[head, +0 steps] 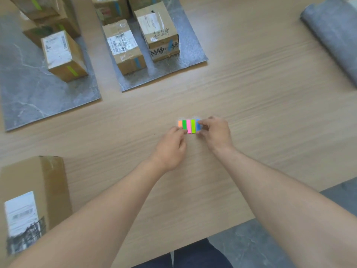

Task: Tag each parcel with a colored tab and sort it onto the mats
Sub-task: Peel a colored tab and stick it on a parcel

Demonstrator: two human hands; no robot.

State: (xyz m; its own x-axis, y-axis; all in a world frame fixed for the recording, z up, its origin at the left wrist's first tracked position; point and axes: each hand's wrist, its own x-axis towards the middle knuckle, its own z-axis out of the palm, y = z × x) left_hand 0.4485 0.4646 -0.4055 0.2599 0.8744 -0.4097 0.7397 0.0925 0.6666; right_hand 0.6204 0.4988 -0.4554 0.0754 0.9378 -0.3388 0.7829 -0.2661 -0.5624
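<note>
**Peeling a blue tab from the pad**

At mid-table, on the bare wood, our tab pad lies flat with both hands on it. Our left hand presses fingertips on its near-left corner; our right hand pinches the blue tab at the pad's right end. We judge it best to hold the pad firmly and lift the blue strip slowly from one end so only one sheet comes away.

We count five tab colours: orange, dark green, pink, lime, blue. Three mats show: the left mat with green-tagged parcels, the middle mat with blue-tagged ones, the right mat bare where visible. One untagged parcel waits near-left.
</note>
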